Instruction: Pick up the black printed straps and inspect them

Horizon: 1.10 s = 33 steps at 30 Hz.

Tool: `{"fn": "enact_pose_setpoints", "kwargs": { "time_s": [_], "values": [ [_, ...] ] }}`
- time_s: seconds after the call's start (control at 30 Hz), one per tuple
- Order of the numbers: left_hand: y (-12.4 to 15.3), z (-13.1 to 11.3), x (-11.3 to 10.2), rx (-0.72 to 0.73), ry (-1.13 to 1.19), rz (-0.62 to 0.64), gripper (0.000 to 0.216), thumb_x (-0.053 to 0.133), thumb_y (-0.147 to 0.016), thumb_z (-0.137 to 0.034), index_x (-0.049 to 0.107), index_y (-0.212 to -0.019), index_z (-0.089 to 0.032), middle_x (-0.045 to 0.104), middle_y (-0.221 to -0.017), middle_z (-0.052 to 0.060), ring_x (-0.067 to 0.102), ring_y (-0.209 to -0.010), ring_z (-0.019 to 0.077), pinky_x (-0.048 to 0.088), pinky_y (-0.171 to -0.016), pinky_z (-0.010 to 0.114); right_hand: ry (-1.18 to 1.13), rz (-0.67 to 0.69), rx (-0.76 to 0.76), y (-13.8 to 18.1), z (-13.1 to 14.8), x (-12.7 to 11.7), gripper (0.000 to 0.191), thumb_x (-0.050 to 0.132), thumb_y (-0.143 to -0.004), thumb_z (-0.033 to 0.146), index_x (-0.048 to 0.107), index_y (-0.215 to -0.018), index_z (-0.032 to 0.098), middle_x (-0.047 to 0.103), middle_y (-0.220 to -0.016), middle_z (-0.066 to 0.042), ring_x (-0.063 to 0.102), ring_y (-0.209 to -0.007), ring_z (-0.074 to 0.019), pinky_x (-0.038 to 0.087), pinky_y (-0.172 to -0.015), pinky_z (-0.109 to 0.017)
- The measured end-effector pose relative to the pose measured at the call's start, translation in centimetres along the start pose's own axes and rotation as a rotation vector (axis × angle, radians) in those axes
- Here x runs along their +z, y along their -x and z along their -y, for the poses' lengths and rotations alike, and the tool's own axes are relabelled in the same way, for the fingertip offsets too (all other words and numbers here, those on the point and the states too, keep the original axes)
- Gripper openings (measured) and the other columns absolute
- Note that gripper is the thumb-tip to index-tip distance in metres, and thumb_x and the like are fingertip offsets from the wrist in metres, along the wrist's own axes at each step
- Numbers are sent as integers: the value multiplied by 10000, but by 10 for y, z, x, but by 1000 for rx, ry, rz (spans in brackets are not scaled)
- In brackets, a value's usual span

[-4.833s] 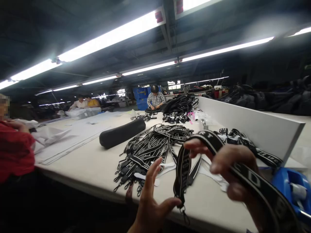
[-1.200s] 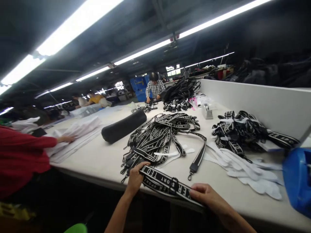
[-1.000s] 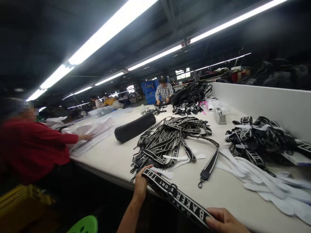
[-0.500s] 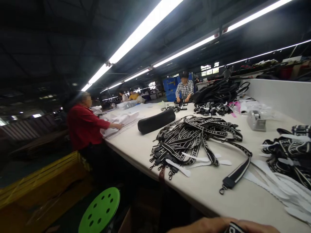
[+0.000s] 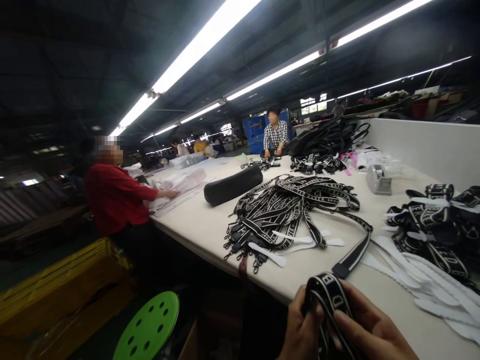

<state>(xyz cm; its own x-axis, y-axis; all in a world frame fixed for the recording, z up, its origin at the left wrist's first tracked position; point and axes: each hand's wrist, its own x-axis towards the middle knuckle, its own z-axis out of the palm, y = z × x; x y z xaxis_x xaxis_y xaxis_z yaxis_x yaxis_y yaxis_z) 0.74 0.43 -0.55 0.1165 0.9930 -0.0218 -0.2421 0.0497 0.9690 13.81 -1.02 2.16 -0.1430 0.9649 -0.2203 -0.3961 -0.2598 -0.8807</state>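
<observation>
Low at the front edge of the table, a black and white lettered webbing strap (image 5: 327, 290) is folded into a loop between my two hands. My left hand (image 5: 300, 325) grips its left side, thumb pressed on the band. From the right, my right hand (image 5: 369, 325) closes on the same strap with thumb and fingers. The lower folds run out of the picture. Just beyond lies a heap of similar straps (image 5: 292, 210) with metal clips; one strap end (image 5: 350, 257) reaches toward my hands, its tip hidden behind them.
White toothed strips (image 5: 423, 285) and bundled straps (image 5: 431, 230) lie at right. A tape dispenser (image 5: 378, 180) and black case (image 5: 233, 185) stand farther back. A green stool (image 5: 150, 325) and yellow crate (image 5: 67, 285) are at lower left. Two co-workers in red (image 5: 116, 195) and checks (image 5: 275, 134) stand along the table.
Both my hands have risen into view with the folded strap, which showed only at the bottom edge before. The whole scene has shifted slightly left.
</observation>
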Motion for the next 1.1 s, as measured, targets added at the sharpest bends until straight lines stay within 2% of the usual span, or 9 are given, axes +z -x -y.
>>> {"fn": "enact_pose_setpoints", "kwargs": {
  "time_s": [0.17,0.27,0.37,0.47,0.57,0.67,0.87,0.97,1.1],
  "values": [
    [-1,-2,14,-186,382,79,484,593,-846,-543,687,-1091,-137,702,-974,98,625,-942,244,479,-862,332,168,-23,-327,-29,15,11,419,752,-771,387,621,-1143,246,707,-1017,-67,657,-954,-243,534,-861,-335],
    [-4,6,11,-255,473,48,437,616,-861,-464,655,-1165,-154,714,-1051,97,641,-1010,245,483,-923,342,98,95,-256,-53,19,4,352,717,-804,369,608,-1105,224,697,-911,-32,624,-697,-140,523,-635,-243],
    [-12,13,0,-343,385,-14,387,659,-838,-453,680,-1061,-138,725,-915,78,673,-827,201,528,-769,293,-36,217,-119,-73,16,-11,412,747,-765,406,587,-1085,201,683,-826,-10,506,-473,-60,417,-433,-176],
    [-20,16,-13,-360,252,16,408,666,-832,-457,661,-1093,-143,716,-882,66,652,-724,160,507,-660,248,-76,222,-80,-81,13,-22,485,781,-729,401,573,-1114,193,685,-801,-5,498,-440,-48,395,-401,-160],
    [-28,17,-24,-222,16,29,438,648,-841,-474,624,-1168,-184,706,-927,60,647,-760,169,503,-692,266,-64,240,-75,-80,14,-25,500,780,-733,382,560,-1140,192,676,-766,4,499,-442,-49,379,-399,-154],
    [-36,16,-31,-55,-217,-32,348,618,-862,-472,657,-1050,-182,694,-909,57,646,-823,181,491,-765,275,-25,275,-80,-75,15,-25,482,754,-762,384,554,-1158,195,659,-744,10,486,-449,-51,357,-398,-154],
    [-42,11,-19,-128,44,-95,410,595,-887,-454,575,-1231,-232,648,-1241,73,586,-1171,229,454,-982,325,-24,80,-141,-65,-21,-6,585,739,-775,354,470,-1284,248,666,-922,0,611,-703,-122,487,-600,-215],
    [-43,11,-9,-189,170,-200,428,659,-835,-453,602,-1181,-209,688,-1161,81,631,-1102,245,494,-946,352,37,-93,-217,-57,-46,6,575,706,-801,342,450,-1303,231,656,-1032,-32,625,-934,-188,506,-840,-310],
    [-42,18,-3,-238,243,-260,338,659,-818,-436,673,-1017,-163,722,-1040,95,652,-1058,267,533,-903,360,275,-287,-308,-50,-63,9,483,675,-817,300,533,-1277,259,612,-1159,-54,569,-1127,-243,408,-1048,-371]
  ]
}}
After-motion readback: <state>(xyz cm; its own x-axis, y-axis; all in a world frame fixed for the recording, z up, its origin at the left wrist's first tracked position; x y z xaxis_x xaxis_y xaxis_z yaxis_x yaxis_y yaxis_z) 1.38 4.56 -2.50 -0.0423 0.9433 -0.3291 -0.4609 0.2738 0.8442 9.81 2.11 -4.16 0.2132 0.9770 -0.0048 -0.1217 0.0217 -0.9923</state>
